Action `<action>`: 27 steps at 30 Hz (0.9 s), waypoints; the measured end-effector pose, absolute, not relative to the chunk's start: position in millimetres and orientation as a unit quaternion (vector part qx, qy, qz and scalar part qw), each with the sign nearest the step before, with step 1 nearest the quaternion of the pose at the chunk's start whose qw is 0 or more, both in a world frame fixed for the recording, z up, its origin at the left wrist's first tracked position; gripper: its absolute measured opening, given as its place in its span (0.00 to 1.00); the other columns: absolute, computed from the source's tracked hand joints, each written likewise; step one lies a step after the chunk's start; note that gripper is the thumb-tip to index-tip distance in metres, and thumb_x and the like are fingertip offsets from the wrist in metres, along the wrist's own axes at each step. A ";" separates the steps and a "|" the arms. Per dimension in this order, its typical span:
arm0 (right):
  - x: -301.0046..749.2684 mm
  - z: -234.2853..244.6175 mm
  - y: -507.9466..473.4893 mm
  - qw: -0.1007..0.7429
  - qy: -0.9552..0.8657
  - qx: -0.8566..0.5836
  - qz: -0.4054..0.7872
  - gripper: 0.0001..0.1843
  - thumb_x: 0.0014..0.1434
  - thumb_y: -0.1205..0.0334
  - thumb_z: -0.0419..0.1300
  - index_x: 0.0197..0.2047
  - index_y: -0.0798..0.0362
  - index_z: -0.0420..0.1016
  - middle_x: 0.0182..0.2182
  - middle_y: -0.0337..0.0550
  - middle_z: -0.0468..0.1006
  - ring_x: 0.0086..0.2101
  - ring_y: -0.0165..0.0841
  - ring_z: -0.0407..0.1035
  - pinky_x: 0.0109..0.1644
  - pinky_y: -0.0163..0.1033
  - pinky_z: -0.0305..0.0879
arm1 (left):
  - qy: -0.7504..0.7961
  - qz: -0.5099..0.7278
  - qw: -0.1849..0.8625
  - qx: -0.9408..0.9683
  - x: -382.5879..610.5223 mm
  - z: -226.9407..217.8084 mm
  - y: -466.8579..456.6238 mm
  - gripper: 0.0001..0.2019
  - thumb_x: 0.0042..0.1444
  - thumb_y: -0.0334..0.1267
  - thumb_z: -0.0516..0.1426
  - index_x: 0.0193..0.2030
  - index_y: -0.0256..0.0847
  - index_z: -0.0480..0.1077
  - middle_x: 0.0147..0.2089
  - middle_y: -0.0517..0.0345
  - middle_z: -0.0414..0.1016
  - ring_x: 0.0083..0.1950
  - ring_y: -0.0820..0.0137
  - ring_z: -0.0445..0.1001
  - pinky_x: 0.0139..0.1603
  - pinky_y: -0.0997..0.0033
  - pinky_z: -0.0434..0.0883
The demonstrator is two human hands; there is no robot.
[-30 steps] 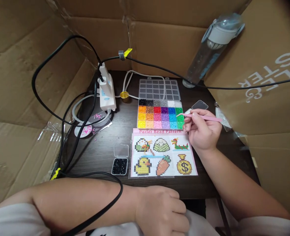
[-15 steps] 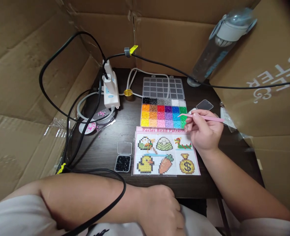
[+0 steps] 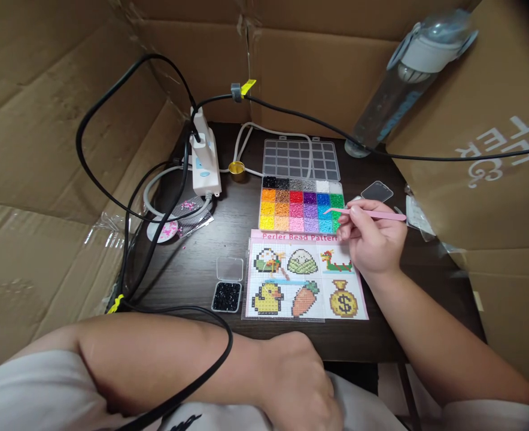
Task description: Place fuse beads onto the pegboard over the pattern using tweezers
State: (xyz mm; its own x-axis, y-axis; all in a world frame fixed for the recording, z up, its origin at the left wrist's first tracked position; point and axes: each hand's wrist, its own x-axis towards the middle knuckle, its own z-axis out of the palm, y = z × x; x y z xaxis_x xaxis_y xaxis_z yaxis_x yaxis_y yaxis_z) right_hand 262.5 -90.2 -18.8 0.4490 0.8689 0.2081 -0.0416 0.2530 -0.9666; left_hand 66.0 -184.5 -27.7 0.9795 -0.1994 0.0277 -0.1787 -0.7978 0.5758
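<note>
As right hand (image 3: 376, 242) holds pink tweezers (image 3: 383, 216), left hand (image 3: 297, 380) curled

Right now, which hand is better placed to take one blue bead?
Probably the right hand: it holds the pink tweezers, and their tip shows over the blue beads. The left hand lies close to the body, farther from the beads.

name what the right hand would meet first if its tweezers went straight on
Probably the blue beads; the pink tweezers in the right hand slant left over them, though the tip's height is unclear.
</note>
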 end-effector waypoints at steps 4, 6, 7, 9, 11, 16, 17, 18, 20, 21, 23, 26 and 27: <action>263.5 -20.4 -89.9 0.671 -0.411 -0.516 0.338 0.07 0.57 0.59 0.64 0.37 0.53 0.74 0.23 0.37 0.75 0.16 0.26 0.66 0.20 0.34 0.63 | -0.091 -0.053 0.303 0.947 69.4 -22.5 -183.2 0.10 0.47 0.38 0.62 0.20 0.43 0.65 0.24 0.69 0.74 0.26 0.72 0.71 0.18 0.68 0.58; 264.1 -20.9 -90.3 0.665 -0.416 -0.519 0.340 0.07 0.57 0.59 0.64 0.37 0.53 0.74 0.23 0.36 0.75 0.16 0.26 0.66 0.20 0.34 0.63 | -0.084 -0.060 0.301 0.948 70.3 -21.5 -184.2 0.10 0.46 0.37 0.62 0.20 0.43 0.65 0.24 0.68 0.74 0.25 0.72 0.71 0.17 0.68 0.56; 264.3 -20.8 -90.6 0.663 -0.418 -0.519 0.341 0.07 0.58 0.59 0.64 0.37 0.53 0.74 0.22 0.36 0.75 0.16 0.26 0.66 0.21 0.34 0.64 | -0.082 -0.060 0.299 0.949 70.4 -21.5 -184.8 0.10 0.46 0.37 0.62 0.20 0.43 0.65 0.23 0.67 0.74 0.24 0.72 0.70 0.17 0.68 0.55; 264.2 -20.0 -91.7 0.657 -0.425 -0.517 0.348 0.07 0.58 0.59 0.64 0.38 0.53 0.75 0.20 0.36 0.74 0.18 0.27 0.68 0.22 0.35 0.65 | -0.084 -0.055 0.298 0.949 70.1 -21.7 -185.8 0.11 0.47 0.37 0.61 0.20 0.42 0.64 0.22 0.66 0.73 0.23 0.72 0.69 0.16 0.68 0.54; 263.0 -18.2 -93.1 0.650 -0.434 -0.511 0.359 0.07 0.58 0.60 0.64 0.38 0.54 0.76 0.19 0.36 0.73 0.20 0.29 0.70 0.23 0.35 0.66 | -0.088 -0.049 0.301 0.948 69.6 -22.2 -186.1 0.11 0.48 0.37 0.60 0.19 0.42 0.64 0.21 0.66 0.72 0.22 0.71 0.69 0.16 0.68 0.54; 258.9 -13.5 -95.5 0.641 -0.453 -0.510 0.353 0.06 0.57 0.60 0.65 0.37 0.54 0.77 0.20 0.36 0.75 0.20 0.29 0.70 0.25 0.35 0.67 | -0.086 -0.042 0.298 0.950 69.4 -22.1 -185.5 0.11 0.46 0.39 0.62 0.19 0.43 0.65 0.20 0.66 0.71 0.20 0.70 0.67 0.15 0.67 0.53; 258.5 -13.1 -95.7 0.640 -0.456 -0.513 0.345 0.06 0.58 0.60 0.65 0.37 0.54 0.77 0.19 0.36 0.75 0.20 0.29 0.70 0.25 0.35 0.67 | -0.086 -0.041 0.295 0.951 69.6 -22.0 -185.3 0.10 0.46 0.38 0.62 0.20 0.43 0.66 0.20 0.66 0.71 0.20 0.70 0.67 0.15 0.67 0.53; 258.4 -12.9 -95.8 0.640 -0.459 -0.514 0.339 0.06 0.58 0.60 0.65 0.37 0.54 0.77 0.19 0.36 0.75 0.20 0.29 0.71 0.24 0.35 0.67 | -0.086 -0.040 0.294 0.951 69.7 -21.8 -185.2 0.10 0.46 0.38 0.63 0.20 0.44 0.66 0.20 0.66 0.71 0.21 0.70 0.67 0.16 0.67 0.53; 258.7 -13.0 -96.0 0.642 -0.461 -0.514 0.332 0.06 0.58 0.60 0.64 0.37 0.54 0.77 0.19 0.36 0.74 0.21 0.29 0.71 0.24 0.35 0.67 | -0.086 -0.036 0.295 0.951 69.8 -21.7 -184.6 0.09 0.45 0.37 0.63 0.20 0.44 0.66 0.21 0.67 0.72 0.21 0.70 0.67 0.16 0.67 0.54; 259.0 -13.1 -96.1 0.643 -0.462 -0.514 0.331 0.06 0.59 0.60 0.64 0.37 0.54 0.77 0.18 0.36 0.74 0.21 0.29 0.71 0.24 0.35 0.67 | -0.086 -0.032 0.298 0.950 69.8 -21.7 -184.2 0.10 0.44 0.36 0.63 0.20 0.44 0.66 0.21 0.68 0.72 0.22 0.71 0.67 0.16 0.67 0.54; 259.5 -13.4 -96.3 0.643 -0.462 -0.514 0.329 0.06 0.59 0.61 0.64 0.37 0.54 0.77 0.18 0.36 0.75 0.21 0.29 0.71 0.25 0.35 0.68 | -0.084 -0.029 0.304 0.948 69.7 -21.9 -183.3 0.10 0.43 0.35 0.64 0.20 0.44 0.65 0.22 0.68 0.73 0.22 0.71 0.68 0.17 0.68 0.55; 259.4 -13.3 -96.8 0.642 -0.467 -0.514 0.324 0.05 0.59 0.61 0.64 0.37 0.54 0.77 0.19 0.36 0.75 0.21 0.28 0.71 0.25 0.35 0.68 | -0.081 -0.039 0.308 0.947 69.8 -22.3 -182.1 0.10 0.43 0.36 0.63 0.20 0.43 0.64 0.23 0.68 0.73 0.23 0.72 0.68 0.17 0.68 0.55; 259.3 -13.2 -96.9 0.641 -0.469 -0.514 0.323 0.05 0.59 0.61 0.64 0.37 0.54 0.77 0.19 0.37 0.76 0.21 0.28 0.71 0.25 0.34 0.68 | -0.081 -0.043 0.308 0.947 69.9 -22.4 -181.9 0.10 0.43 0.36 0.63 0.20 0.43 0.64 0.23 0.68 0.73 0.23 0.72 0.68 0.17 0.68 0.55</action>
State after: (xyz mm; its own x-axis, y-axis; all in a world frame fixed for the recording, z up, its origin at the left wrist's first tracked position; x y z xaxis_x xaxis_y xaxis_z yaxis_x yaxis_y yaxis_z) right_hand 259.3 -96.9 -13.2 0.3506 0.8970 0.2692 0.0671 0.2627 -0.9626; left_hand 69.9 -181.9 -22.4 0.9832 -0.1801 -0.0306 -0.1275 -0.7966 0.5909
